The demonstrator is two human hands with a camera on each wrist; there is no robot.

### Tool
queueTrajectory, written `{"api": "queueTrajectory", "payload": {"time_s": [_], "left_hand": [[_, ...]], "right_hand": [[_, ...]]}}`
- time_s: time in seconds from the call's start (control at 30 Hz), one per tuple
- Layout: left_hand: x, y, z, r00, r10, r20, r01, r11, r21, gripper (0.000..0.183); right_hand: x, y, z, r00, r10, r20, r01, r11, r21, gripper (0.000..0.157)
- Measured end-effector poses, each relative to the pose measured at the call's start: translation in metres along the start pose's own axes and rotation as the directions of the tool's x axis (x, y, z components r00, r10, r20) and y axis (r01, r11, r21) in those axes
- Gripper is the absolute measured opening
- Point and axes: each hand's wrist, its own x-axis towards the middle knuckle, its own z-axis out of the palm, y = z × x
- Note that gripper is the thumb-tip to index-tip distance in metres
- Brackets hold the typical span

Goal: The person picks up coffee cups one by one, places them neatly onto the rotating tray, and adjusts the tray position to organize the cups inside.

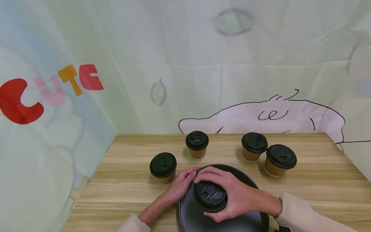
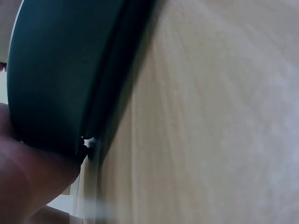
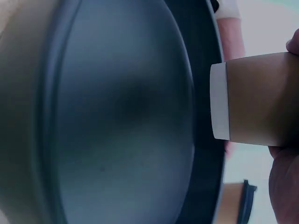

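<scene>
A brown paper coffee cup (image 3: 261,100) with a black lid (image 1: 210,196) is held over the round dark pan (image 1: 246,222). My right hand (image 1: 232,193) grips the cup from the side, fingers and thumb curved around it just under the lid. The right wrist view has the cup's pale base apart from the pan's floor (image 3: 126,116). My left hand (image 1: 181,185) holds the pan's far left rim, thumb along the edge. From the left wrist, the pan's outer wall (image 2: 56,70) shows close by, with part of that hand (image 2: 32,172) against it.
More lidded paper cups stand on the wooden table (image 1: 121,180): one left of the pan (image 1: 163,167), one behind it (image 1: 197,144), and a close pair at the back right (image 1: 254,146) (image 1: 279,159). A printed cloth (image 1: 133,64) hangs behind the table.
</scene>
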Motion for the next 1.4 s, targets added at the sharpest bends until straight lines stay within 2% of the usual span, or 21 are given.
{"api": "queueTrajectory", "payload": {"time_s": [0.23, 0.53, 0.73, 1.4], "left_hand": [[0.001, -0.002, -0.001, 1.0, 0.006, 0.01, -0.005, 1.0, -0.019, 0.045], [0.001, -0.003, -0.002, 0.999, 0.005, 0.031, -0.003, 0.998, -0.065, 0.045], [0.001, -0.004, -0.002, 1.0, -0.018, 0.016, 0.019, 0.997, -0.078, 0.046], [0.0, -0.004, -0.002, 1.0, -0.006, 0.02, 0.007, 0.998, -0.067, 0.047]], "right_hand": [[0.006, 0.004, 0.022, 0.999, -0.038, 0.003, 0.038, 0.999, 0.01, 0.074], [0.005, 0.006, 0.04, 0.998, -0.035, 0.045, 0.035, 0.999, 0.005, 0.075], [0.005, 0.007, 0.045, 0.997, -0.027, 0.074, 0.026, 1.0, 0.016, 0.075], [0.006, 0.007, 0.049, 0.99, -0.023, 0.142, 0.019, 0.999, 0.03, 0.077]]}}
